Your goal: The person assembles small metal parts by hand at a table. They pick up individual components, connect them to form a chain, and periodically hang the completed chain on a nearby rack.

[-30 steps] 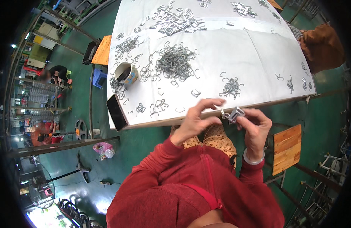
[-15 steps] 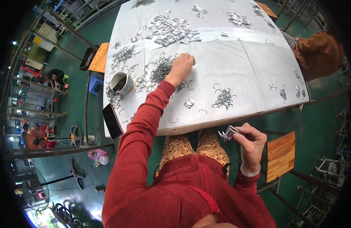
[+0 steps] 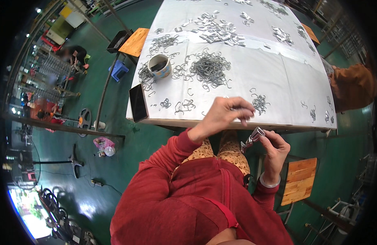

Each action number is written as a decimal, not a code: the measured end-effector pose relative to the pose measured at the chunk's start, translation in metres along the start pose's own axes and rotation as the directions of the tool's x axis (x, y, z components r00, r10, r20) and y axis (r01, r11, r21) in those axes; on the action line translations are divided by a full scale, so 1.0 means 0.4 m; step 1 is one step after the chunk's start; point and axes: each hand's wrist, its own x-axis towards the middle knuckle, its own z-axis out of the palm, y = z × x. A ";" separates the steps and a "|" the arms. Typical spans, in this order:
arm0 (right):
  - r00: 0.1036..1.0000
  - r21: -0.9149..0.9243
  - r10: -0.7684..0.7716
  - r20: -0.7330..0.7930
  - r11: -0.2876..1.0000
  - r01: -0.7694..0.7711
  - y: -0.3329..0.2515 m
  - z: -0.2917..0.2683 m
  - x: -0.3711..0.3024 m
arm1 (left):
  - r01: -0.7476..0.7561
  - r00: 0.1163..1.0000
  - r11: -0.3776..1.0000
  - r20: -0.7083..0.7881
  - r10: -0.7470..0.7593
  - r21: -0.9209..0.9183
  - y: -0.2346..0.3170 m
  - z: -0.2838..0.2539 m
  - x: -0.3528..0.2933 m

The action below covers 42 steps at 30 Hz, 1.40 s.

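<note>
My right hand (image 3: pixel 274 150) pinches a shiny silver metal buckle (image 3: pixel 255 135) between thumb and fingers, just off the table's near edge. A curved piece sticks out of the buckle's lower end. My left hand (image 3: pixel 229 112) hangs over the near edge of the table, left of the buckle and apart from it. Its fingers are curled together and slightly blurred; what they may hold is hidden. Behind it on the white-covered table (image 3: pixel 253 73) lies a dense pile of grey wire hooks (image 3: pixel 211 68). A smaller cluster of hooks (image 3: pixel 260 103) lies just beyond my left fingertips.
A heap of silver buckles (image 3: pixel 221 30) lies farther back. At the left stand a white tub (image 3: pixel 160 68) with something dark inside and a dark phone (image 3: pixel 138 103) at the table's edge. A wooden stool (image 3: pixel 299 181) stands at my right. Another person's brown sleeve (image 3: pixel 354 87) shows at the right.
My left hand has come back from the hook pile toward the near edge, close to my right hand. My right hand still holds the buckle, now tilted differently. The view has shifted left.
</note>
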 end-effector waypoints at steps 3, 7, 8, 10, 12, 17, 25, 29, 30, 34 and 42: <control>1.000 0.043 -0.003 -0.007 0.999 0.003 0.002 0.010 -0.010 | 0.012 1.000 0.996 0.007 -0.011 -0.089 0.017 0.040 -0.054; 0.999 0.026 -0.042 -0.028 0.999 0.042 0.001 0.019 -0.015 | -0.020 1.000 1.000 -0.006 0.020 -0.016 0.009 0.055 -0.062; 0.998 0.017 -0.050 -0.039 0.999 0.051 -0.001 0.019 -0.018 | -0.038 0.999 0.999 -0.001 0.038 0.019 0.003 0.056 -0.062; 0.998 -0.015 -0.043 -0.050 0.999 0.042 -0.006 0.019 -0.018 | -0.057 0.998 0.994 0.002 0.057 0.094 0.002 0.056 -0.060; 0.997 -0.010 -0.051 -0.057 0.999 0.050 -0.007 0.019 -0.022 | -0.141 0.990 0.967 0.011 0.142 0.212 0.006 0.057 -0.066; 0.993 0.005 -0.098 -0.062 0.995 0.098 -0.020 0.026 -0.042 | -0.360 0.918 0.773 0.050 0.394 0.523 0.000 0.064 -0.075; 0.974 -0.207 -0.226 0.033 0.951 0.228 -0.010 0.028 -0.055 | -0.360 0.909 0.796 -0.009 0.417 0.487 -0.011 0.105 -0.099; 0.967 -0.258 -0.201 0.155 0.937 0.236 -0.016 0.010 -0.036 | -0.367 0.929 0.874 0.081 0.361 0.318 -0.045 0.084 -0.093; 0.947 -0.236 -0.191 0.257 0.938 0.254 -0.015 -0.005 -0.018 | -0.284 0.958 0.922 0.117 0.262 0.263 -0.057 0.075 -0.098; 0.941 -0.274 0.013 0.339 0.958 0.086 -0.061 -0.057 0.112 | -0.223 0.964 0.951 0.194 0.183 0.212 -0.068 0.019 -0.105; 0.706 -0.342 -0.162 0.689 0.787 0.514 0.100 0.375 0.633 | -0.395 0.914 0.848 0.247 0.323 0.353 -0.313 -0.057 -0.141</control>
